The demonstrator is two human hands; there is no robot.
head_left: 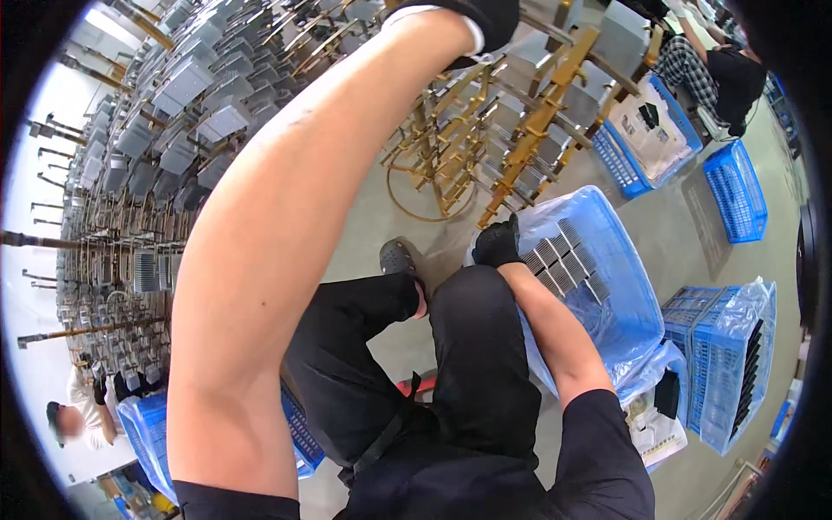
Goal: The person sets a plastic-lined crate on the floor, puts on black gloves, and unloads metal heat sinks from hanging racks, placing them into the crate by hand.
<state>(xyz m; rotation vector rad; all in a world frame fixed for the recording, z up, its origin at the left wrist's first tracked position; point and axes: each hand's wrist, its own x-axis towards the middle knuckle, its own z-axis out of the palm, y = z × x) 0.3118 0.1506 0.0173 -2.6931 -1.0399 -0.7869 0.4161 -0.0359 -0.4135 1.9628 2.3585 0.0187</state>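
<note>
My left arm reaches far up, and my left hand (496, 24) in a black glove over a white cuff is cut by the top edge. It is nearest the brass-coloured hanging rack (529, 143) carrying grey metal parts; its fingers are hidden. My right hand (498, 243), also black-gloved, is low beside my knee, between the rack's lower end and a blue basket (631, 251) lined with clear plastic. Its fingers look curled in; whatever they hold, if anything, is hidden. Grey finned metal parts (565, 260) lie in rows inside the basket.
Racks dense with grey box-shaped parts (186, 82) fill the left. Blue crates (724, 364) stand at the right, and another basket (650, 139) with cardboard lies farther off. A person (728, 78) sits at upper right; another person (91, 407) is at lower left.
</note>
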